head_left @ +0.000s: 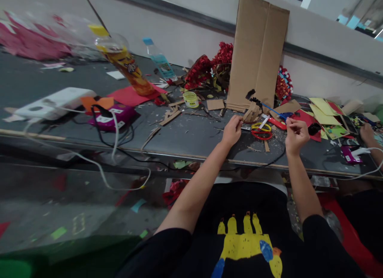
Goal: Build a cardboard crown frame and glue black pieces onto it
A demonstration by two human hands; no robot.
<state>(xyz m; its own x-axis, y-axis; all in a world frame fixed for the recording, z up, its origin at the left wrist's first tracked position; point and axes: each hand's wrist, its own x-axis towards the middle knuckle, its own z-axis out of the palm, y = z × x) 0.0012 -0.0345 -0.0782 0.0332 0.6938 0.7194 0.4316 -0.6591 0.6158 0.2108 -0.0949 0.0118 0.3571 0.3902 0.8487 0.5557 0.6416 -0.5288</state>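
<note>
My left hand [231, 130] reaches over the dark table [185, 138], its fingertips pinched on the edge of a small folded cardboard piece [250, 113]. My right hand [296, 135] is raised just right of it, curled into a loose fist with thumb and forefinger pressed together; nothing shows between them. Between my hands lie red and yellow rings [261, 131] and a red-handled tool [277, 123]. A tall cardboard sheet [257, 50] leans on the wall behind.
A tipped chips can [131, 72], a water bottle [160, 62], a white device [50, 103] with cables, a magenta pouch [115, 115] and red paper flowers [206, 70] lie to the left. Coloured paper sheets [324, 108] and another person's hand [366, 132] are at the right.
</note>
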